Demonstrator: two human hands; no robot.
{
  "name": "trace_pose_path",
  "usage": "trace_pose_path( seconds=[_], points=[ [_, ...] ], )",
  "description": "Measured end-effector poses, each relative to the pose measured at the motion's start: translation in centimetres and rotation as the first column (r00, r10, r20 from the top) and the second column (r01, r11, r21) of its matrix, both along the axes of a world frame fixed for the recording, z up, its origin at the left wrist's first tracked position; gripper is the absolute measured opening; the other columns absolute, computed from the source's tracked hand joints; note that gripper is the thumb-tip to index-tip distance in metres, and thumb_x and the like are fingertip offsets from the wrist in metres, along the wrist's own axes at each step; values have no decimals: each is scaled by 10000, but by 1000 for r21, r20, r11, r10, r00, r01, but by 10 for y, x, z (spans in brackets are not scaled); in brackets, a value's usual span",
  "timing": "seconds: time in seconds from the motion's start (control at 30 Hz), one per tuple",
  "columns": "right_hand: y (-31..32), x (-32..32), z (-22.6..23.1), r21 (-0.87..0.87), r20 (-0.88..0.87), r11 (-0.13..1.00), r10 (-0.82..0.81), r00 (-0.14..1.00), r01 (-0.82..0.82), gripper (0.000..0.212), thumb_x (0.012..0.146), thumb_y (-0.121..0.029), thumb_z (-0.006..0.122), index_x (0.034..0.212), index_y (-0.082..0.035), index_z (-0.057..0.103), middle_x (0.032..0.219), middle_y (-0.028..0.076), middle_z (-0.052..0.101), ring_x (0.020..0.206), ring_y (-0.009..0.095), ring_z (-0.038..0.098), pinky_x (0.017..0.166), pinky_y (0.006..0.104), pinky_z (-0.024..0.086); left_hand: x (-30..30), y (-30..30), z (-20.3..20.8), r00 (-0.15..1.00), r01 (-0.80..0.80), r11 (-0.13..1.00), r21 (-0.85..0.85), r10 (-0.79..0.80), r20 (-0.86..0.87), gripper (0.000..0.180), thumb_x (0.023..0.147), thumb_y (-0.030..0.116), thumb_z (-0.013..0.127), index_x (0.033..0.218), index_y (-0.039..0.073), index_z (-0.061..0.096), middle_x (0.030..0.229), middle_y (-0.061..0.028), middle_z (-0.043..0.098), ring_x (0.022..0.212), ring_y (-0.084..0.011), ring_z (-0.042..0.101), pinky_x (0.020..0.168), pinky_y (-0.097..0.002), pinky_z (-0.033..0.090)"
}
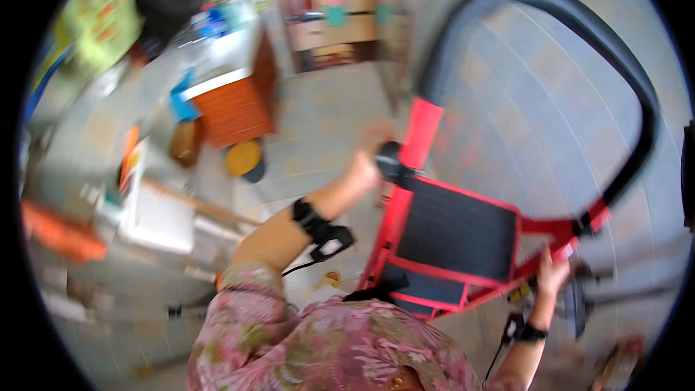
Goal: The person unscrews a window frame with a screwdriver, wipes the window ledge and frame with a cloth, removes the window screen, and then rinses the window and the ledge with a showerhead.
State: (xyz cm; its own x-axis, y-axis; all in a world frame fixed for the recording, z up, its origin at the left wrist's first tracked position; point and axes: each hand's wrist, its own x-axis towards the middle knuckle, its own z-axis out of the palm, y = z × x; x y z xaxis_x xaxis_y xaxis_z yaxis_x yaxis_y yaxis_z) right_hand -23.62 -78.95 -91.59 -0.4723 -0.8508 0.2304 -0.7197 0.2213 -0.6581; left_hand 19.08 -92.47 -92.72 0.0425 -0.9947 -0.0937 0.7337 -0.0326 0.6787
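A folding step ladder [457, 228] with a red frame and dark flat treads stands tilted in front of me. Its black padded handle loop [579, 18] arches up at the far right. My right hand [554, 272] is closed around the red frame on the right side. Over on the left rail, my left hand [362, 170] is right beside a black round joint [389, 161]; motion smears its fingers, and whether they grip the ladder cannot be told. Black straps with small devices sit on both my forearms.
At the back left stands a wooden cabinet [230, 110] with a white top, and a yellow-topped bin [245, 159] beside it. A white box-like item [158, 217] lies at left. A doorway with shelves [333, 32] is at the far end; tiled wall rises at right.
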Motion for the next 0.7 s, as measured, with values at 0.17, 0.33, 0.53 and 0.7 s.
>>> trace_pose_path(
  seconds=[0.17, 0.33, 0.53, 0.7],
  points=[
    [3, 19, 14, 96, -130, 979, -167, 977, 180, 372, 651, -310, 710, 841, -15, 586, 710, 150, 605, 636, 274, 585, 600, 361, 456, -5, 3, 28, 977, 209, 917, -340, -182, 109, 191, 812, 188, 469, 851, 10, 524, 816, -127, 569, 720, -218, 582, 658, -335, 493],
    [89, 46, -3, 163, -176, 899, -379, 909, 407, 390, 678, -359, 657, 923, -63, 591, 656, 121, 599, 654, 291, 590, 622, 363, 471, -17, 13, 49, 943, 290, 908, -301, -218, 252, 294, 837, 288, 457, 929, 15, 515, 784, -91, 540, 663, -215, 547, 583, -334, 451],
    [228, 77, -12, 325, -137, 764, -545, 827, 557, 201, 748, -276, 558, 778, -90, 627, 650, 144, 583, 664, 329, 569, 615, 365, 459, 58, -20, 27, 888, 58, 882, -467, 167, 427, 333, 868, 240, 443, 887, -91, 477, 929, -206, 538, 788, -250, 544, 720, -336, 479],
    [304, 71, 8, 255, -107, 767, -583, 805, 589, 188, 776, -237, 497, 729, -83, 594, 672, 166, 571, 676, 353, 553, 619, 394, 446, 43, 81, 88, 904, 26, 804, -595, 236, 357, 251, 898, 202, 403, 878, -39, 471, 690, -102, 509, 575, -148, 444, 537, -260, 379]
  ],
)
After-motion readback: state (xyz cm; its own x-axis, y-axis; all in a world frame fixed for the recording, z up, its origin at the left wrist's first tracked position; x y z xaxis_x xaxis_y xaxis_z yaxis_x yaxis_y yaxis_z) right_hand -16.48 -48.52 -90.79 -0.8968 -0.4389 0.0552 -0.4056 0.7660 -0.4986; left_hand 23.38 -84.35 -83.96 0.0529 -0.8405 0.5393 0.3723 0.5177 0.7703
